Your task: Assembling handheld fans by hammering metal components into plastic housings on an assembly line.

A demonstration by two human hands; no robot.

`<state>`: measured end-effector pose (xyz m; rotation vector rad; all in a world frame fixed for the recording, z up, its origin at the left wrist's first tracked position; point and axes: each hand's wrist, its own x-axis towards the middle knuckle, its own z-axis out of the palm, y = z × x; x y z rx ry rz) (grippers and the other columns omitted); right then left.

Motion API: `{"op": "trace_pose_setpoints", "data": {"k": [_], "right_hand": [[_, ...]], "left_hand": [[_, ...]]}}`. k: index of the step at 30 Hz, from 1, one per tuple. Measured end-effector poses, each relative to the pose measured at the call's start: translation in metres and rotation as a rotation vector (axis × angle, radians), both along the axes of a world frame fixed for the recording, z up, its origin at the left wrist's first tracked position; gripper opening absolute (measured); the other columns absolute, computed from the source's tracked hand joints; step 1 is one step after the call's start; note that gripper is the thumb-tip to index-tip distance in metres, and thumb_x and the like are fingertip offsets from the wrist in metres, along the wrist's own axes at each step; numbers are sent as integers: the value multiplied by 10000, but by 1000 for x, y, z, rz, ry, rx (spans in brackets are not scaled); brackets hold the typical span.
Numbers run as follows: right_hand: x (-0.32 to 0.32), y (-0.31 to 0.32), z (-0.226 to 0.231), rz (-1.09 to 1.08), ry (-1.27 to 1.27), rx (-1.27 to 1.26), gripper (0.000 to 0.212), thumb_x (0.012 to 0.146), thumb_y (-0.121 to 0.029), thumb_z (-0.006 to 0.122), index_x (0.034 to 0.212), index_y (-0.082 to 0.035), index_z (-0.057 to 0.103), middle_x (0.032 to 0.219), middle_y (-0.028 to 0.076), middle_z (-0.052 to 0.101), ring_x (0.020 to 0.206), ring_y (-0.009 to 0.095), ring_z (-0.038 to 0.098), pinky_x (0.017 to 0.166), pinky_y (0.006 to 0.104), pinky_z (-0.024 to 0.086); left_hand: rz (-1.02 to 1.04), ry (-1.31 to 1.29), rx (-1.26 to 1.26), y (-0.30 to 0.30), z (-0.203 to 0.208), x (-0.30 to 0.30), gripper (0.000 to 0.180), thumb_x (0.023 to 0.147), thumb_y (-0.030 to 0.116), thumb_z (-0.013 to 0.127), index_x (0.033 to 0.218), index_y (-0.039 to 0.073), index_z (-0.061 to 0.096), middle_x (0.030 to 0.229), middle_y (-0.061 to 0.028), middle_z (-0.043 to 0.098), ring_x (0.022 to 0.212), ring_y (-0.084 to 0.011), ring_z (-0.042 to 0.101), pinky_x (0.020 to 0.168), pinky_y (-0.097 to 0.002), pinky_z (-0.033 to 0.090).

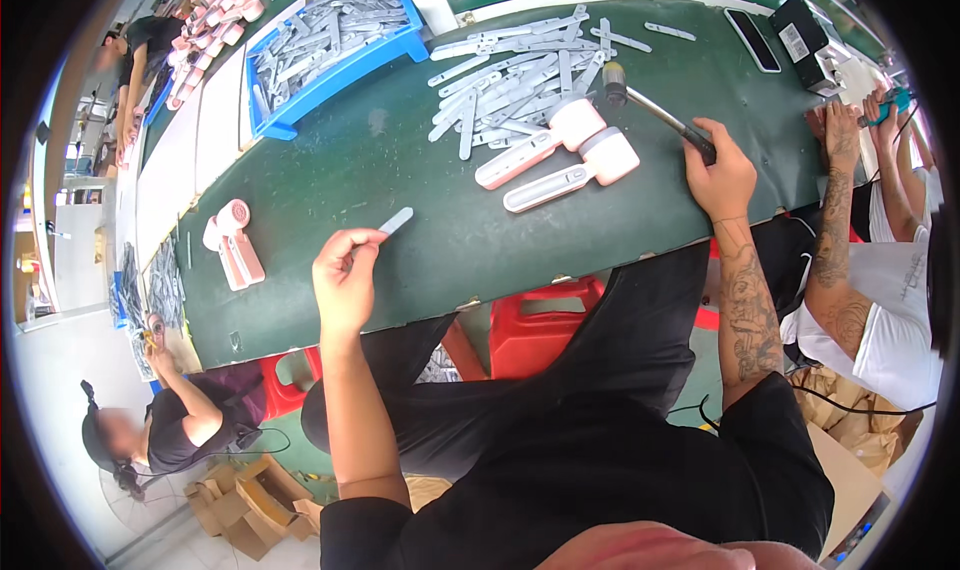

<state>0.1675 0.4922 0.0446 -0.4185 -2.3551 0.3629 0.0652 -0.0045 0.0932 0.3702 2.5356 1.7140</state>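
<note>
Far left, another person (170, 420) sits low by some cardboard boxes (245, 505), and a pink handheld device (233, 245) lies alone on the dark green bench (380, 160). The left hand (343, 280) is raised just above the bench's near edge, fingers pinched on one end of a small pale grey strip (396, 220) that sticks out over the mat. Beyond it, a blue tray (335, 35) holds many more grey strips, and a loose heap of them (520, 70) spreads across the middle of the bench. Two pink-and-white devices (565, 150) lie side by side below that heap. The right hand (720, 175) is closed round the handle of a small hammer (645, 105), its head resting near the devices. With such a light pinch, I'd guess the strip could slip and drop off the edge, or a careless swing could mark a casing. At the right, a tattooed co-worker's hands (850, 125) rest on the bench.
</note>
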Motion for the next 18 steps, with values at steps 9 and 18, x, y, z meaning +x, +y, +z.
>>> {"op": "trace_pose_setpoints", "data": {"k": [9,18], "right_hand": [[-3,-58,48,485,-417,-488,864,806,-142,931,1583,-156,552,576,-40,412,572,72,371,568,263,312],[-9,-64,31,446,-418,-425,801,765,-374,969,1458,-212,604,614,27,637,576,240,655,587,377,487]], "left_hand": [[-65,342,-160,100,-10,23,266,789,174,923,1010,60,830,879,-103,718,877,-296,680,793,-390,557],[-35,382,-169,138,-30,35,281,766,173,932,1007,81,819,894,-57,690,877,-294,640,788,-418,549]]}}
